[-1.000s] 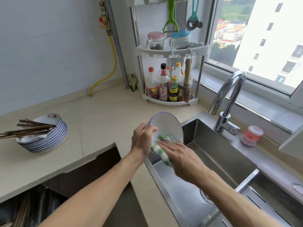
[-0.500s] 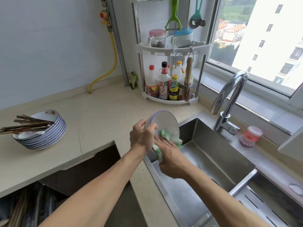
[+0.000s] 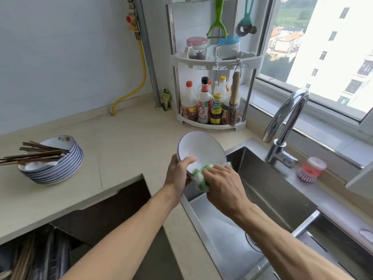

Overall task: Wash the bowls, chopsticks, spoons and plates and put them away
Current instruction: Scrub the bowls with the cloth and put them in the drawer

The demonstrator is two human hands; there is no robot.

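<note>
A white bowl (image 3: 200, 150) with a thin blue rim was held tilted on edge above the near left corner of the steel sink (image 3: 268, 190), its inside turned toward the camera. The left hand (image 3: 178, 175) gripped its lower left rim, thumb curled over the edge into the bowl and the other fingers behind it. The right hand (image 3: 223, 188) pressed a green and white cloth (image 3: 200, 179) against the bowl's lower inside wall, fingers bent around the cloth.

To the left on the pale table (image 3: 121, 146) stood a stack of blue-striped plates (image 3: 55, 168), well apart from the sink, with a bundle of dark chopsticks (image 3: 34, 153) lying across its top and sticking out to the left. What else lay in the top plate could not be told.

At the back corner a white corner rack (image 3: 212, 122) held sauce bottles (image 3: 203, 106) below and two lidded jars above. A curved chrome tap (image 3: 286, 126) rose behind the sink, and a pink dish brush (image 3: 310, 169) sat just to its right.
</note>
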